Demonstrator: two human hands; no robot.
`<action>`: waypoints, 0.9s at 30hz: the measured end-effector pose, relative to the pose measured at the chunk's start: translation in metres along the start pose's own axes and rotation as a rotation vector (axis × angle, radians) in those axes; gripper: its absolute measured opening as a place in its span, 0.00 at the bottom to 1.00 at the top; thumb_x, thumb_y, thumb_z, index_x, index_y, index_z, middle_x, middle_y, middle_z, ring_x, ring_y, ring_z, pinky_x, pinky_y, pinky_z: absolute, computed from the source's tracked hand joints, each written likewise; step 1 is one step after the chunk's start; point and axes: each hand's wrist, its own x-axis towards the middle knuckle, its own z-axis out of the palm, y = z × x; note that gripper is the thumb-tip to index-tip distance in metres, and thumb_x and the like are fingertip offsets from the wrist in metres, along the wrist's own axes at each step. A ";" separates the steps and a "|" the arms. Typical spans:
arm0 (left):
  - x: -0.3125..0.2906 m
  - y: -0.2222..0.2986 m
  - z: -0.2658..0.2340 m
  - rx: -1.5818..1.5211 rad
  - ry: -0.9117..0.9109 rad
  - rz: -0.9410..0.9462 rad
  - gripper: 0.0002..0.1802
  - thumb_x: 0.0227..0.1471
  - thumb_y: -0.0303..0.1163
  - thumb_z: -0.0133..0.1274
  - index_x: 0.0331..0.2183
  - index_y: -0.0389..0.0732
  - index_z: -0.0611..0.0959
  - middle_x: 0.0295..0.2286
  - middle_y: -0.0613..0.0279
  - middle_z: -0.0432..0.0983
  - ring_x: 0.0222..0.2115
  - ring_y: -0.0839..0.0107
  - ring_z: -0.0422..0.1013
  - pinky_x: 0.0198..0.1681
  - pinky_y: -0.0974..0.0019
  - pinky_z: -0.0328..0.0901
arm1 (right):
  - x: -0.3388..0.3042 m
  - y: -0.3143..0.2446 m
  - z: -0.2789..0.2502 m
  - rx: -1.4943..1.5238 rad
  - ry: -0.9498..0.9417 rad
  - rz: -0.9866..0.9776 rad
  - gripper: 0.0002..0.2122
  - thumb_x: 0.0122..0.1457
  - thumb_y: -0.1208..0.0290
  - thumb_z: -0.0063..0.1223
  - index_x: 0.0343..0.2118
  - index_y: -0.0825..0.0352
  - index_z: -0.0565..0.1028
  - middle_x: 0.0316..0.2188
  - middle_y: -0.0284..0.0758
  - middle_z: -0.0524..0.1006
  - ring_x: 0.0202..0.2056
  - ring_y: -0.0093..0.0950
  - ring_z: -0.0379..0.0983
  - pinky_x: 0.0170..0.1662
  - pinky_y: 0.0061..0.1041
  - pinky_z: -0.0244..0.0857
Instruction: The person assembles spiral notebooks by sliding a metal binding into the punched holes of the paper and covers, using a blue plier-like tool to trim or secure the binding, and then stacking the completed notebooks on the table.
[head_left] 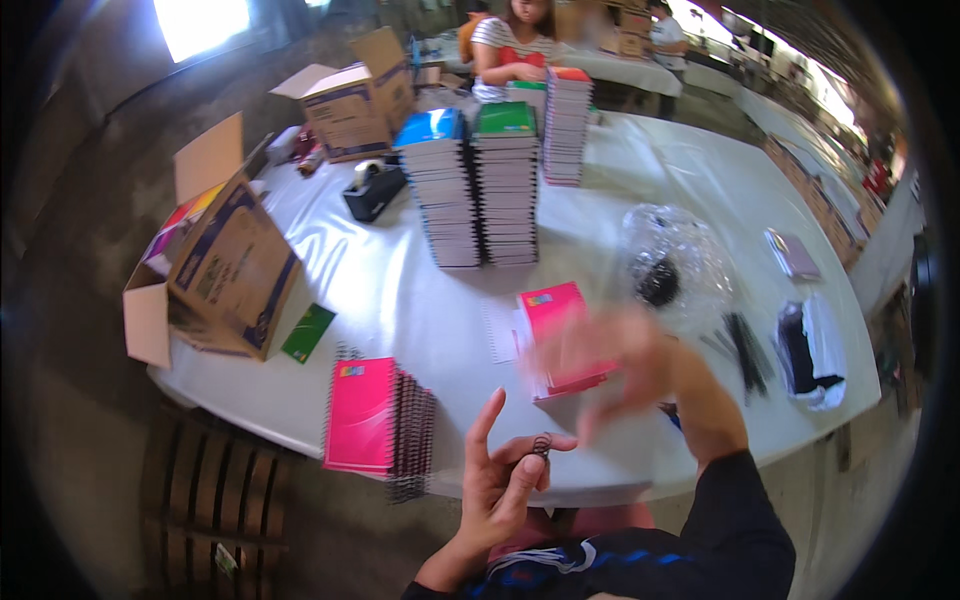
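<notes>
My left hand (500,490) is near the table's front edge, its index finger raised. Between its thumb and another finger it pinches a small dark spiral coil (541,446). Smeared by motion, my right hand (625,365) passes over the right side of a pink-covered notebook (556,310), and its fingers cannot be made out. White punched sheets (499,332) show at that notebook's left side. Left of my hands lies a stack of pink spiral notebooks (362,415), fanned to the right with dark coils showing.
Tall notebook stacks, blue-topped (440,190), green-topped (507,190) and red-topped (567,130), stand further back. Open cartons (235,265) and a tape dispenser (374,190) are left. Rightward lie a clear plastic bag (690,250), dark coils (745,350) and a white packet (820,360). A person (510,50) sits opposite.
</notes>
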 end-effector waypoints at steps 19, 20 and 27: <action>0.013 -0.054 -0.009 1.020 0.145 0.312 0.26 0.50 0.28 0.55 0.52 0.36 0.71 0.52 0.49 0.66 0.46 0.60 0.67 0.44 0.66 0.63 | -0.145 0.036 0.041 0.230 0.871 1.016 0.18 0.55 0.59 0.56 0.44 0.65 0.75 0.32 0.36 0.76 0.29 0.23 0.71 0.35 0.22 0.66; 0.028 -0.071 -0.010 1.056 0.112 0.376 0.28 0.50 0.31 0.55 0.53 0.37 0.70 0.52 0.48 0.65 0.50 0.56 0.64 0.49 0.62 0.60 | -0.138 0.038 0.053 0.371 0.813 1.062 0.22 0.55 0.54 0.56 0.46 0.67 0.73 0.33 0.35 0.76 0.30 0.22 0.71 0.35 0.21 0.66; 0.061 -0.108 -0.003 1.346 0.075 0.427 0.32 0.51 0.50 0.53 0.54 0.47 0.71 0.55 0.61 0.63 0.57 0.52 0.54 0.57 0.49 0.46 | -0.110 0.057 0.047 0.109 0.576 1.130 0.23 0.49 0.57 0.62 0.41 0.71 0.76 0.29 0.39 0.79 0.32 0.26 0.74 0.38 0.25 0.66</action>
